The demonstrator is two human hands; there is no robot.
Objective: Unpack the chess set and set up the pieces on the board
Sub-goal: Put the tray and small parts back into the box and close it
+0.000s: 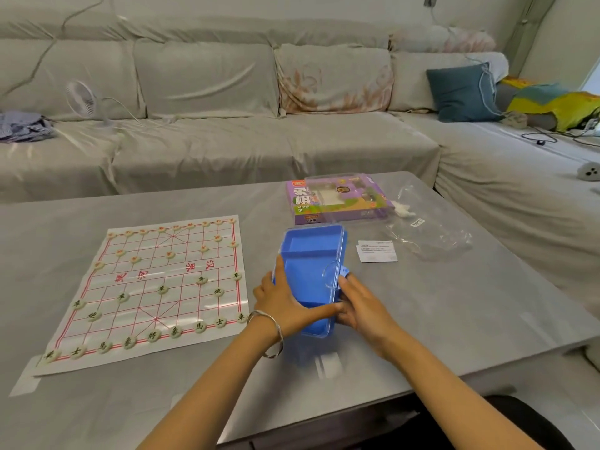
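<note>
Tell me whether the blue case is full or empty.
Empty: the blue case shows only bare blue floor in its compartments; the pieces sit on the board.

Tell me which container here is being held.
The blue case, held between the left hand and right hand; the purple box and clear bag lie untouched beyond it.

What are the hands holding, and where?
Both hold the blue case: the left hand grips its left edge, the right hand its right edge.
</note>
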